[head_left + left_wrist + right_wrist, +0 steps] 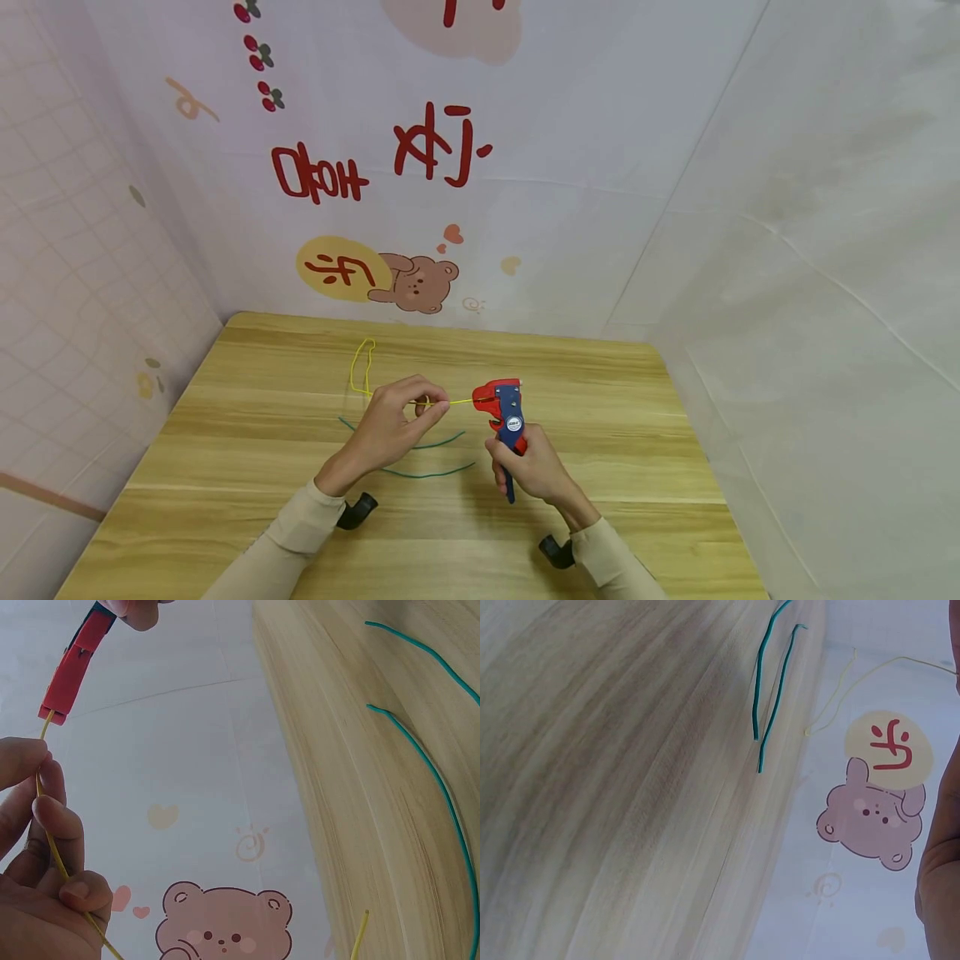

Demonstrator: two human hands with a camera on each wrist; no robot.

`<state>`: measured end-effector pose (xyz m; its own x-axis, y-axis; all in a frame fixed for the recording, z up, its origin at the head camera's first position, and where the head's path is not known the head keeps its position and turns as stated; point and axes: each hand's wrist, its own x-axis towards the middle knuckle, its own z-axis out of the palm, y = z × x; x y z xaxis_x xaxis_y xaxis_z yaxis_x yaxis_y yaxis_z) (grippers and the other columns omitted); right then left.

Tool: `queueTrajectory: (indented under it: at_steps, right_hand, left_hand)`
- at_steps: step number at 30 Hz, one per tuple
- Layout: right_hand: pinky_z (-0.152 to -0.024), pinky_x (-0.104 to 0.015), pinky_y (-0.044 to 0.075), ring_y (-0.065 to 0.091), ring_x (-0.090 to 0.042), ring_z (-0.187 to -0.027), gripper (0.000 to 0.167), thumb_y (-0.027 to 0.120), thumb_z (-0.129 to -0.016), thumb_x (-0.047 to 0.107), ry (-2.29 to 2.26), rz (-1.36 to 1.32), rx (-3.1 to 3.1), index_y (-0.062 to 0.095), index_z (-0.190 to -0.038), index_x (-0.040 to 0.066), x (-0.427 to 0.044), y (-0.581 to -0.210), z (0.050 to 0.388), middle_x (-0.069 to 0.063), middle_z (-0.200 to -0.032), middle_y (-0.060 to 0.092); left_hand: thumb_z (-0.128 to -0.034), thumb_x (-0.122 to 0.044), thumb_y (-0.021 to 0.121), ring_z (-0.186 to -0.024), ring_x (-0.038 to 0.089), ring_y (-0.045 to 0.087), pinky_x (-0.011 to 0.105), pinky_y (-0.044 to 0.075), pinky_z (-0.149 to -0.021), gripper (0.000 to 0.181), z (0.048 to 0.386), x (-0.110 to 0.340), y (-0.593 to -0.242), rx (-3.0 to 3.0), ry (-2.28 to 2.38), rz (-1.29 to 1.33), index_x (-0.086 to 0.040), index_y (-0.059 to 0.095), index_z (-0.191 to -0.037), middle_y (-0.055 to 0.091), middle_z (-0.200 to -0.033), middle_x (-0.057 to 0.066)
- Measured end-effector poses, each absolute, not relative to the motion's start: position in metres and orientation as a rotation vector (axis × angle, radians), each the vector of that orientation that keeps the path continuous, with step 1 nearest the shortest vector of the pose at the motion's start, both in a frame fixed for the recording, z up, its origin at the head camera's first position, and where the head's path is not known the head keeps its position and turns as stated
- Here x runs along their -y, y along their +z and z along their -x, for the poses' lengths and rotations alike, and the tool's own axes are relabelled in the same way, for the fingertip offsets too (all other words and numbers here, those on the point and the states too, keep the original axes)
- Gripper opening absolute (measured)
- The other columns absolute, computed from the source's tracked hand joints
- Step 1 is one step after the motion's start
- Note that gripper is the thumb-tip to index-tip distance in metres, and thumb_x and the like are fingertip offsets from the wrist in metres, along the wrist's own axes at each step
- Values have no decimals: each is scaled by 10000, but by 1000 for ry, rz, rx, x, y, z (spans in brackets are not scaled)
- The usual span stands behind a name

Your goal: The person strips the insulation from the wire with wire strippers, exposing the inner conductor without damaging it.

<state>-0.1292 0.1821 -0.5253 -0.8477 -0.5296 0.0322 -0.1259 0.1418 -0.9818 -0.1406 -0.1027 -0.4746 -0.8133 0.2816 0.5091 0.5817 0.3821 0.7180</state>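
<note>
A red and blue wire stripper is gripped by the handles in the right hand, its head above the table. The left hand pinches a yellow wire between thumb and finger, and the wire's end runs into the tool's red jaws. In the left wrist view the wire passes across the left hand's curled fingers up to the red nose of the tool. Only an edge of the right hand shows in the right wrist view; the tool is out of that view.
Two green wires lie on the wooden table below the hands. The yellow wire's loop extends to the back left. Two black curved pieces stand near the forearms. Printed white sheets surround the table.
</note>
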Motion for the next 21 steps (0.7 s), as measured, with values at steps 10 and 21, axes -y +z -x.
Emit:
queueTrajectory:
  at_steps: [10, 21]
  right_hand:
    - [-494, -394, 609, 673, -121, -509, 334, 627, -1149, 150, -1768, 604, -2096, 637, -881, -48, -181, -526, 129, -294, -635, 622]
    - [-496, -406, 618, 671, -129, -500, 345, 625, -1150, 144, -1752, 621, -2116, 636, -864, -48, -180, -527, 128, -294, -633, 619]
  left_hand:
    - [-1029, -83, 833, -774, 41, 572, 235, 499, -690, 79, 141, 102, -475, 2342, -1402, 761, -161, 835, -1022, 775, -948, -42]
    - [-979, -20, 859, -770, 48, 563, 230, 490, -682, 82, 140, 103, -475, 2341, -1392, 762, -91, 840, -1016, 768, -934, -34]
